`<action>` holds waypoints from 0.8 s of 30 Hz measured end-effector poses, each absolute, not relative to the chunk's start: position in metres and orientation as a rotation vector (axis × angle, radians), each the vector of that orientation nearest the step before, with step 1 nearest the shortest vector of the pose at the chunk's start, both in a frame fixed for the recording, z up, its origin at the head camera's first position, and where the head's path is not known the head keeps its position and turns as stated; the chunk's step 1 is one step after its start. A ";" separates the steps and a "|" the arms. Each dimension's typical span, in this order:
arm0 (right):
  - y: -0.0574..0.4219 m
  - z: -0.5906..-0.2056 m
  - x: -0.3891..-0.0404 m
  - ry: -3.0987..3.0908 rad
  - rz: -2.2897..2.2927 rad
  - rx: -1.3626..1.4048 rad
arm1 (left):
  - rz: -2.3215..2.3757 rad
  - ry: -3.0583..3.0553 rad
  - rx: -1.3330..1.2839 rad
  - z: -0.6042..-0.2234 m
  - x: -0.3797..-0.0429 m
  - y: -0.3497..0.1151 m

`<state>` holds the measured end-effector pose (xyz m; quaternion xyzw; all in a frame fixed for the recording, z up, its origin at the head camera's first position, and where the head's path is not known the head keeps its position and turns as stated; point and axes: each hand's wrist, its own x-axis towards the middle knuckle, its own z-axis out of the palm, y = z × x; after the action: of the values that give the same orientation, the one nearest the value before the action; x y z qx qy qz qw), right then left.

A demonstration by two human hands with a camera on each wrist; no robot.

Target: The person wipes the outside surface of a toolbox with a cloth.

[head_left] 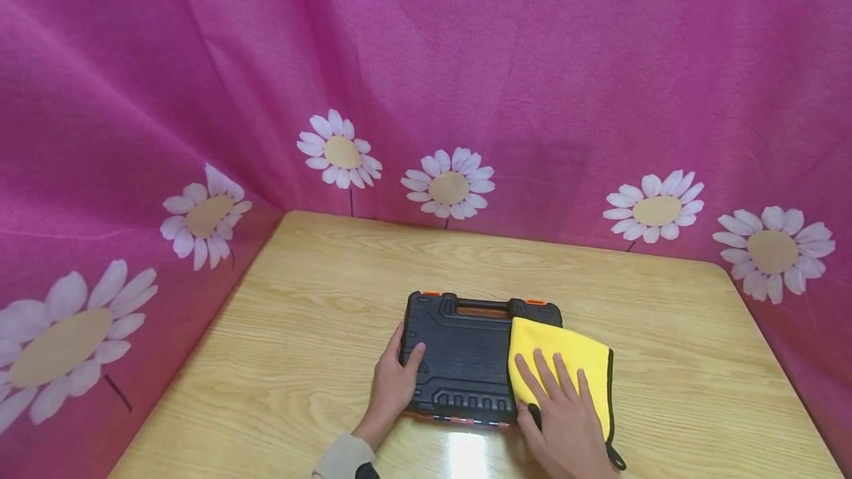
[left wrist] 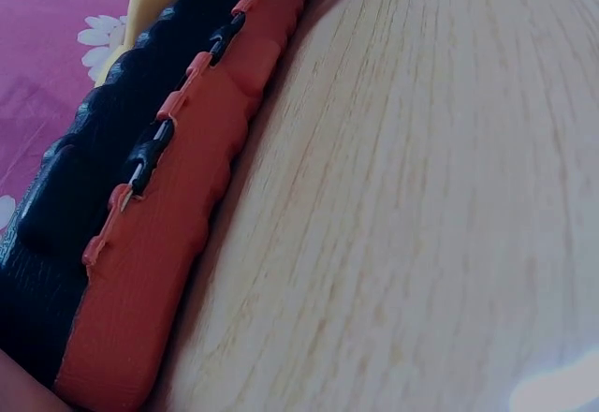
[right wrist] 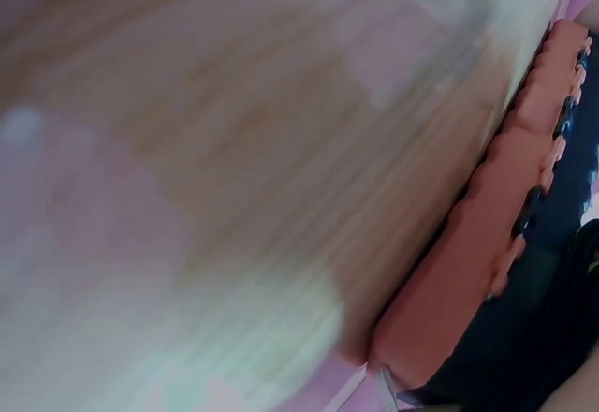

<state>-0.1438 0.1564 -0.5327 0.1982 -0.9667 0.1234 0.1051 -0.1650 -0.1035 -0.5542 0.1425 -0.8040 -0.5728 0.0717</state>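
A black plastic carrying case point(head_left: 466, 353) lies flat on the table, its handle on the far side. My left hand point(head_left: 396, 383) grips the case's left edge, thumb on the lid and fingers down along the side. Over the right part of the lid lies a yellow cloth point(head_left: 546, 338) with black edging and a loop. With fingers spread and straight, my right hand point(head_left: 566, 420) rests on this cloth. Both wrist views show the hinged near side, where an orange lower half point(left wrist: 159, 225) meets the black lid. Part of the cloth is hidden under the right hand.
The case stands on a light wood-grain table point(head_left: 319, 301). A magenta curtain point(head_left: 532, 80) printed with white daisies encloses the table at the back and both sides. Light glares off the tabletop just in front of the case.
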 end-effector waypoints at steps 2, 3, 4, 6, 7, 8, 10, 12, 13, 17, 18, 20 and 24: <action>0.160 -0.534 -0.143 -2.831 0.364 0.575 | -1.725 -2.421 0.422 -0.554 -0.165 -0.103; 0.161 -0.535 -0.143 -2.821 0.368 0.573 | -1.725 -2.422 0.419 -0.553 -0.165 -0.103; 0.162 -0.535 -0.143 -2.810 0.371 0.574 | -1.726 -2.422 0.418 -0.553 -0.165 -0.103; 0.163 -0.537 -0.143 -2.797 0.369 0.582 | -1.728 -2.419 0.418 -0.553 -0.165 -0.103; 0.163 -0.537 -0.143 -2.791 0.363 0.588 | -1.729 -2.419 0.420 -0.552 -0.165 -0.102; 0.163 -0.538 -0.143 -2.786 0.359 0.594 | -1.730 -2.418 0.418 -0.552 -0.165 -0.102; 0.164 -0.538 -0.144 -2.779 0.347 0.613 | -1.728 -2.420 0.418 -0.552 -0.165 -0.103; 0.165 -0.538 -0.144 -2.770 0.334 0.637 | -1.729 -2.421 0.418 -0.553 -0.165 -0.103; 0.166 -0.537 -0.145 -2.763 0.337 0.654 | -1.729 -2.422 0.418 -0.553 -0.165 -0.103; 0.171 -0.533 -0.146 -2.774 0.362 0.735 | -1.728 -2.423 0.437 -0.554 -0.165 -0.104; 0.173 -0.532 -0.147 -2.789 0.384 0.756 | -1.726 -2.426 0.443 -0.554 -0.166 -0.104; 0.178 -0.527 -0.149 -2.834 0.463 0.774 | -1.724 -2.434 0.441 -0.554 -0.166 -0.104; 0.189 -0.514 -0.154 -2.912 0.782 0.725 | -1.720 -2.443 0.429 -0.553 -0.167 -0.105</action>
<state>-0.1542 0.1889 -0.5141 0.2337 -0.9388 0.2522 0.0204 -0.1669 -0.1051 -0.5535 0.1417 -0.8080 -0.5686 0.0615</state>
